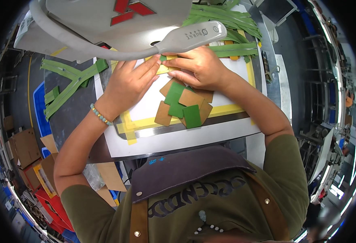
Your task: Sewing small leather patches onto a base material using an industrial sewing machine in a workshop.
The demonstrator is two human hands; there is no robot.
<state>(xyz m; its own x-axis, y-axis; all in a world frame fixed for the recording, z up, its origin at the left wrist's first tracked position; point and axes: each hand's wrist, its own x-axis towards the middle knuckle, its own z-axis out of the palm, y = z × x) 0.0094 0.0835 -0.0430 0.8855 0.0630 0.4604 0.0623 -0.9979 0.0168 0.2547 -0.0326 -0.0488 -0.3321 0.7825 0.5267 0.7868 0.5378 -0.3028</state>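
My left hand point(131, 83) and my right hand point(198, 69) meet beneath a grey flexible lamp point(190, 37) mounted on a pale machine point(72, 20). Their fingertips press on a small green piece point(163, 58) at a yellow-taped spot point(164, 68). My left fingers are bent close together; my right thumb sits a little lower, with the index finger at the piece. Below my hands lies a loose heap of brown pieces point(162, 114) and green square pieces point(192, 116) on a white board point(143, 109) edged with yellow tape. The machine partly hides the work.
Green zipper-like strips lie at the left point(66, 91) and upper right point(230, 48). A blue bin point(41, 105), cardboard boxes point(24, 148) and red crates point(54, 208) stand to the left. A metal table edge point(267, 81) runs along the right.
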